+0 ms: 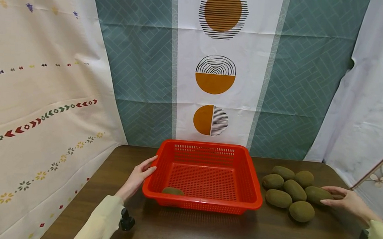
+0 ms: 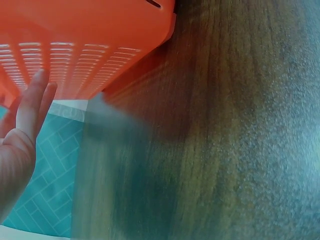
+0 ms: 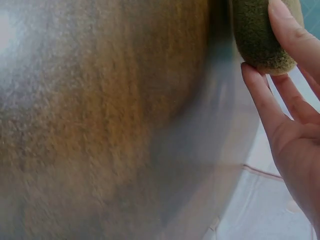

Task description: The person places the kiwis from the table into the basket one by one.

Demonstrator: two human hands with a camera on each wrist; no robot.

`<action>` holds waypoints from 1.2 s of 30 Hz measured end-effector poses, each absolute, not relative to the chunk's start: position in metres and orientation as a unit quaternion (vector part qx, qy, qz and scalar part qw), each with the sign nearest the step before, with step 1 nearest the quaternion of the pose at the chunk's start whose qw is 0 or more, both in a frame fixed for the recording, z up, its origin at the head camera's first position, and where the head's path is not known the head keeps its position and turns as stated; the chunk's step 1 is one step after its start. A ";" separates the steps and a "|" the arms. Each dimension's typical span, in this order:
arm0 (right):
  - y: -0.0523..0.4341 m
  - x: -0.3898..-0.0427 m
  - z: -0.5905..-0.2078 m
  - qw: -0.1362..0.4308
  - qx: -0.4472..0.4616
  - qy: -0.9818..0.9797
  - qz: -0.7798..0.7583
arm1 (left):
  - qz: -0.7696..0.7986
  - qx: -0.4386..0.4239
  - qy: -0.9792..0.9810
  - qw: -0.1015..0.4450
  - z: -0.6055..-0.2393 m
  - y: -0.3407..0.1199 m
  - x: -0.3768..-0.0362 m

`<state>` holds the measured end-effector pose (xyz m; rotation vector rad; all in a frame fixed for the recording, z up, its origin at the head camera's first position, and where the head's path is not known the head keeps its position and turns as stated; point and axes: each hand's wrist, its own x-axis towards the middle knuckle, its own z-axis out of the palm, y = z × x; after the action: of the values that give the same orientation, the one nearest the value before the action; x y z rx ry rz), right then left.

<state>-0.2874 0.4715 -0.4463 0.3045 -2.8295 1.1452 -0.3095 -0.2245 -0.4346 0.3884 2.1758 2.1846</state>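
Note:
A red plastic basket with slotted walls stands on the brown table, and one kiwi lies inside at its near left corner. My left hand rests at the basket's left rim, fingers stretched out. In the left wrist view those fingers lie straight against the slotted outer wall. At the right, my right hand grips the rightmost kiwi of a group, thumb and fingers around its end. The right wrist view shows this fuzzy brown kiwi between the fingers.
Several other kiwis lie close together to the right of the basket. The dark wooden table ends at a patterned cloth behind, with a white cloth hanging on the right and a cream cloth on the left.

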 end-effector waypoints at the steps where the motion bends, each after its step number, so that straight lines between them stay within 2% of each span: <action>1: 0.471 -0.287 -0.445 0.042 0.099 -0.921 0.374 | 0.703 0.122 0.700 0.016 -0.435 -0.224 -0.310; 4: 0.470 -0.286 -0.441 0.055 0.100 -0.921 0.373 | 0.700 0.115 0.704 0.014 -0.434 -0.224 -0.309; 13: 0.460 -0.288 -0.428 0.043 0.084 -0.940 0.329 | 0.698 0.112 0.707 0.027 -0.431 -0.225 -0.307; 28: 0.437 -0.293 -0.395 0.040 0.118 -0.939 0.321 | 0.697 0.110 0.709 0.017 -0.435 -0.226 -0.309; 36: 0.403 -0.299 -0.379 0.028 0.130 -0.910 0.392 | 0.710 0.116 0.694 0.027 -0.428 -0.224 -0.307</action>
<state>-0.2992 0.4031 -0.3792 0.4008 -2.8088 1.2113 -0.3065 -0.2241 -0.4284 0.3574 2.1445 2.1917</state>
